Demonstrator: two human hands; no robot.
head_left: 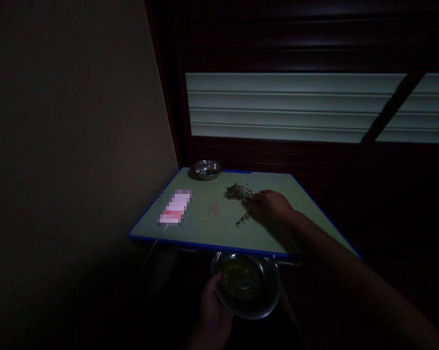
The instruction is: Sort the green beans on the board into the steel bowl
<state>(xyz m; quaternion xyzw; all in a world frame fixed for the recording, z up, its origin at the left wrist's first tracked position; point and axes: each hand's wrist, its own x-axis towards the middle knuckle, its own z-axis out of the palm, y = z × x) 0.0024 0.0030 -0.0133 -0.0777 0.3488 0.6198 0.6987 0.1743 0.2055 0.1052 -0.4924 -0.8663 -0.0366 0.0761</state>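
Note:
My left hand [215, 308] grips the left side of a steel bowl [268, 304], thumb over the rim, just below the table's near edge. Inside the bowl lies a heap of small greenish bits [239, 279], too dim to name. On the pale green tabletop, my right hand [272, 203] reaches to the right edge of a loose pile of small dark green-brown grains [237, 191]. Its fingers are curled down and together; what they hold, if anything, is hidden. A short trail of the same grains [244, 218] runs toward me beside this hand.
A second steel bowl [207, 170] stands at the table's far left corner. A blurred-out phone-like screen [176, 208] with a cable [151, 250] lies on the left. Faint reddish bits [214, 210] are near the middle. A wall [95, 121] rises at left; dark panelling stands behind.

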